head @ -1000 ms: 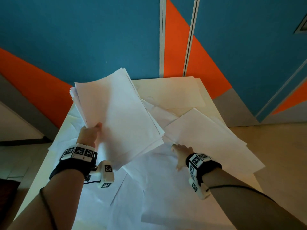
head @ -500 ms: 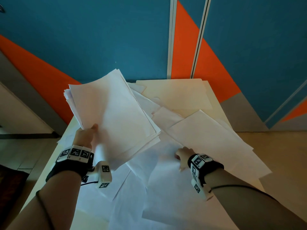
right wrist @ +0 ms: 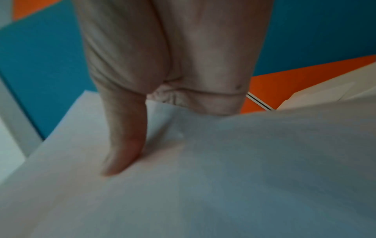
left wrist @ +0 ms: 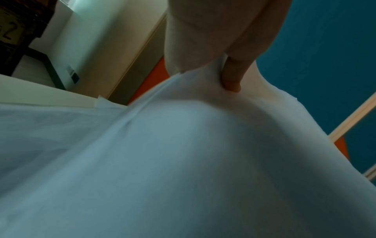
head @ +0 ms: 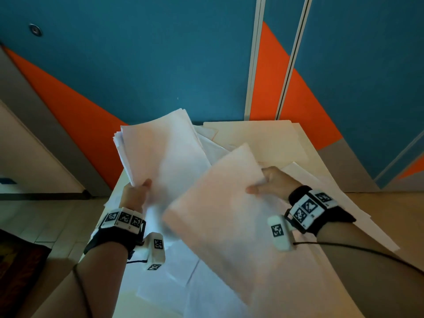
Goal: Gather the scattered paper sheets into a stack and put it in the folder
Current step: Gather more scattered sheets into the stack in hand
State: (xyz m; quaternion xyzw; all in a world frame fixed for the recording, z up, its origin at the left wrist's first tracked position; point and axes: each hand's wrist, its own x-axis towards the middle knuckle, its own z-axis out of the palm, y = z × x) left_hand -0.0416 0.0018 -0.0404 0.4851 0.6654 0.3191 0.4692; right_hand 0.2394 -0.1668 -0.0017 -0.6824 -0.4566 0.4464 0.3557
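Table [head: 305, 154] strewn with loose sheets [head: 358, 216] | left hand [head: 135, 195] grasps raised stack [head: 160, 154] | right hand [head: 273, 181] pinches sheet [head: 220, 203] | gathering underway | next: lay sheet on stack | folder [head: 257, 136] beyond.

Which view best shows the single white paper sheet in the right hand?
The head view: the single white paper sheet appears nearly whole, pinched by the right hand. The right wrist view shows only the thumb pressing blurred paper; the left wrist view cannot tell it from other paper.
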